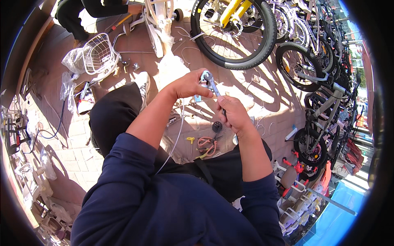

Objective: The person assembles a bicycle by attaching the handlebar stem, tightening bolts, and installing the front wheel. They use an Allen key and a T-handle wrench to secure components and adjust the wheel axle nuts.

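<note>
My left hand (189, 85), closed, is held out in front of me, gripping a small silvery metal part (202, 77) by its edge. What kind of part it is cannot be made out. My right hand (234, 113) is wrapped round the handle of a ratchet wrench (215, 88). The wrench's round head sits against the metal part at my left fingertips, and its shaft slants down to my right fist. A thin pale cable (179, 133) runs from below my left hand down to my lap.
Between my legs lie a yellow T-handle tool (190, 140), a pink-handled tool (206, 144) and a black round piece (217, 126). A white wire basket (97, 52) stands at left. A yellow-forked bicycle's wheel (234, 62) is ahead; parked bicycles (298, 65) line the right. Another person's hand (135, 9) shows far left.
</note>
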The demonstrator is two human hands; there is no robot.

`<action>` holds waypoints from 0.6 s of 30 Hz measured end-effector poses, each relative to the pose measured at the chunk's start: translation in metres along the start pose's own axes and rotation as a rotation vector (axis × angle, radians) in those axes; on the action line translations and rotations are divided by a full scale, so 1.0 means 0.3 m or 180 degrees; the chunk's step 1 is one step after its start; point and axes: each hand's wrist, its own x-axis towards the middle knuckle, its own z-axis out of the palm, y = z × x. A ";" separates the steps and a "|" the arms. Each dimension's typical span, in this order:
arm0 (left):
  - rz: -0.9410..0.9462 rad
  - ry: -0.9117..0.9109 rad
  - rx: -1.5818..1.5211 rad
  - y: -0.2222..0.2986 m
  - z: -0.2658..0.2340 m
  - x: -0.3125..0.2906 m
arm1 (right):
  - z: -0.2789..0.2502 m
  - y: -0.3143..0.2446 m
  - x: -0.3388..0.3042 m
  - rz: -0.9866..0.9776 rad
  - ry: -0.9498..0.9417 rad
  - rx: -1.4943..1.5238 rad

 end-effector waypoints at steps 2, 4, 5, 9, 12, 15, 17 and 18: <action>-0.0024 0.0046 -0.0198 -0.012 0.001 0.005 | -0.029 -0.044 -0.001 0.0015 0.0006 -0.0069; -0.0058 0.0082 -0.0308 -0.016 -0.006 0.007 | -0.061 -0.059 0.030 -0.0048 0.0020 -0.0314; -0.0084 0.0089 -0.0325 -0.017 -0.008 0.004 | -0.086 -0.064 0.051 -0.0077 0.0024 -0.0437; -0.0049 0.0072 -0.0280 0.010 0.009 0.009 | -0.233 -0.141 0.199 -0.0523 0.0338 -0.0946; -0.0117 0.0092 -0.0394 0.009 0.008 0.001 | -0.232 -0.315 0.371 -0.1028 0.0244 -0.1498; -0.0195 0.0125 -0.0672 0.003 0.020 -0.004 | -0.161 -0.489 0.504 -0.1138 -0.0479 -0.2423; -0.0263 0.0107 -0.0549 0.018 0.030 -0.005 | -0.075 -0.573 0.543 -0.1602 -0.0799 -0.3071; -0.0232 0.0081 -0.0492 0.007 0.029 0.001 | -0.007 -0.612 0.529 -0.1778 -0.0989 -0.3175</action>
